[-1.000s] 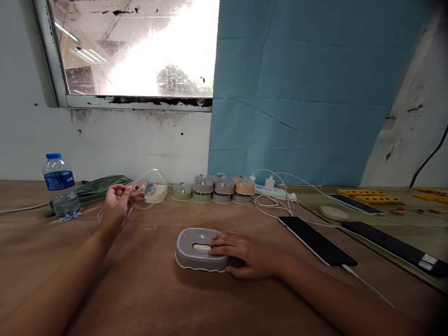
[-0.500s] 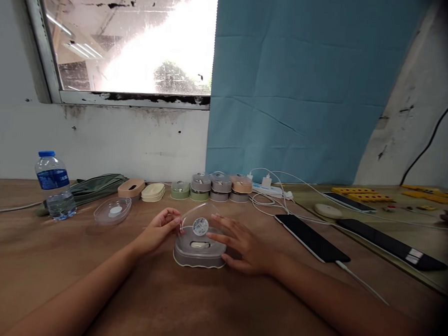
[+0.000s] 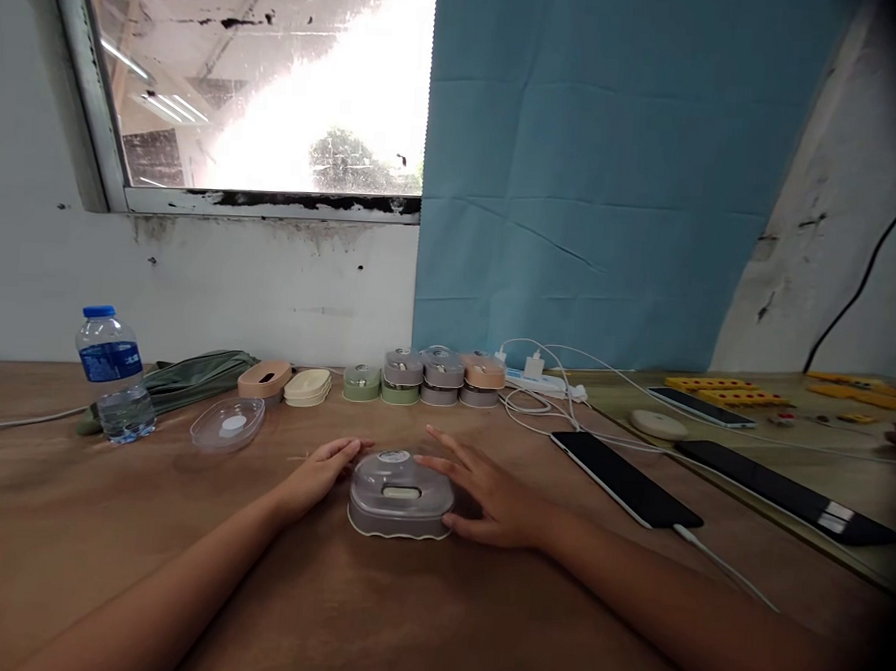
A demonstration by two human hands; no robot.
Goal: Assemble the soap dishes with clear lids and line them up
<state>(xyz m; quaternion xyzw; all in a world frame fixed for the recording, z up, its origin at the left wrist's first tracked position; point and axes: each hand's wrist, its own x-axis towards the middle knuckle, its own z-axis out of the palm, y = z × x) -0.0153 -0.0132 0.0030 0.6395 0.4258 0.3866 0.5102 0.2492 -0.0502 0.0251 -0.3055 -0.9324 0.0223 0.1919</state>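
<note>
A grey plastic box point(image 3: 399, 523) with a slot in its top stands on the table in front of me. Its clear domed lid point(image 3: 365, 481), with a round white sticker point(image 3: 394, 457), sits over it. To the left of the box, my left hand point(image 3: 320, 477) has its fingers stretched toward the lid's back corner and holds nothing. On the other side, my right hand point(image 3: 489, 493) is open, fingers spread, with the fingertips at the lid and the box's right edge.
A clear lid point(image 3: 213, 438), cream lids point(image 3: 308, 386) and a peach box point(image 3: 264, 378) lie back left, near a water bottle point(image 3: 115, 378) and a green pouch point(image 3: 201, 378). Small boxes point(image 3: 440, 370) are stacked at the back. Phones point(image 3: 621, 475) and white cables point(image 3: 541, 406) lie right.
The clear lid has come down from a raised, tilted position onto the grey box. My left hand has let go of the lid; my right hand has barely moved.
</note>
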